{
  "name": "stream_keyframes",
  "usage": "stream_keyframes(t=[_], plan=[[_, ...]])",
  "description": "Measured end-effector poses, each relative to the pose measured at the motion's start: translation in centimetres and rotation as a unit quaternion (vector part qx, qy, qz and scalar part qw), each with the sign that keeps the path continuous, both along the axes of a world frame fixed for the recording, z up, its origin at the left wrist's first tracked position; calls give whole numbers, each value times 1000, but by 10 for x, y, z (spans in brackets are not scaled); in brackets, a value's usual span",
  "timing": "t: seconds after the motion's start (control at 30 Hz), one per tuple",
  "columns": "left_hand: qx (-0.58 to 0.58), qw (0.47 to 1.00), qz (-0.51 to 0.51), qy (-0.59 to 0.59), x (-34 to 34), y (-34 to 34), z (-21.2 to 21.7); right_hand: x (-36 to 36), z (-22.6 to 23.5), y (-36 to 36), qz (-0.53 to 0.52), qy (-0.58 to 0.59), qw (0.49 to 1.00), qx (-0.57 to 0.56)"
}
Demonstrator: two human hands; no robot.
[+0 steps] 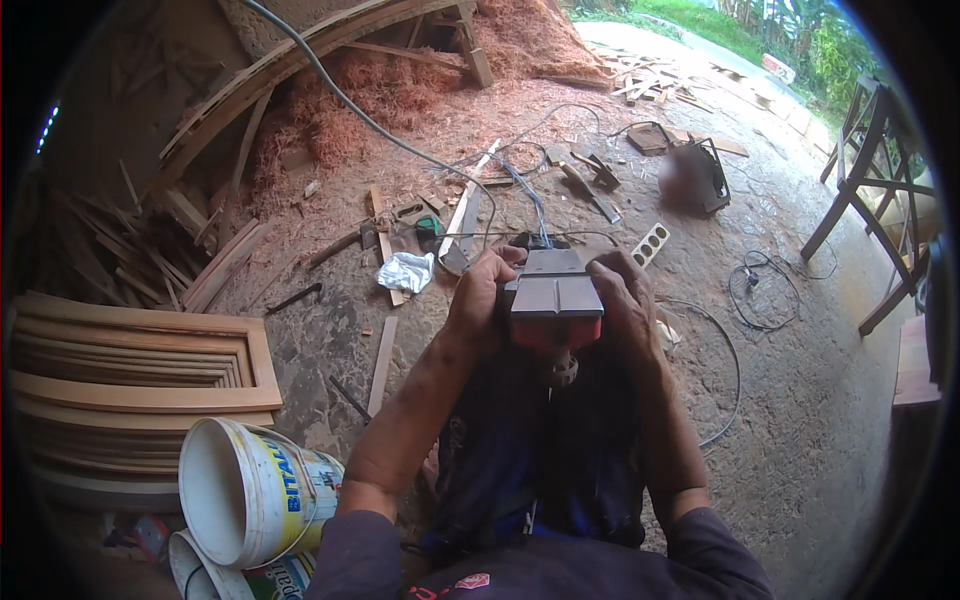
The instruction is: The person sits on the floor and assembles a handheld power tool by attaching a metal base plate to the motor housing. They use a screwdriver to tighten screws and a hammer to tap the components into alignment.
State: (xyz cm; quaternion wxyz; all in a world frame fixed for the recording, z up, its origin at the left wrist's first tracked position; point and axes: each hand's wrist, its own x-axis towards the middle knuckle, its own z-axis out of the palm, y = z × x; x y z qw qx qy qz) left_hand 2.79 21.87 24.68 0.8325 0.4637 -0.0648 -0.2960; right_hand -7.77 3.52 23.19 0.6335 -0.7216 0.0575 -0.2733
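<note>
An electric hand planer (pixel 557 297) is turned sole up above my lap, its flat grey sole facing me and red housing below. My left hand (pixel 482 290) grips its left side, with the fingers partly hidden near the far end. On the opposite side my right hand (pixel 626 298) is wrapped round the body. A round knob hangs under the near end of the planer. The blade slot runs across the sole between the hands.
Curved wooden frames (pixel 140 365) are stacked at left, with white buckets (pixel 215 490) near them. A hammer-like tool (pixel 590 192), a white strip (pixel 470 205), a crumpled white bag (pixel 405 271) and cables (pixel 765 290) lie ahead. Pink shavings (pixel 350 110) heap behind; a wooden trestle (pixel 860 180) stands right.
</note>
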Motion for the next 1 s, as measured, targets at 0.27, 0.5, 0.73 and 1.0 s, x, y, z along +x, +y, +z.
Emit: stream_keyframes(t=[0.27,0.5,0.73,1.0], plan=[[-8,1000,6,-14,-7,-3,5,1,-10,-4,-9,-17,1000,16],[-36,999,2,0,-1,-2,-2,1,-2,2,10,-8,996,88],[-42,999,5,-8,-5,-5,1,-1,-5,0,26,-29,993,115],[-24,999,15,-39,-3,-3,-5,-4,3,4,29,-3,992,127]])
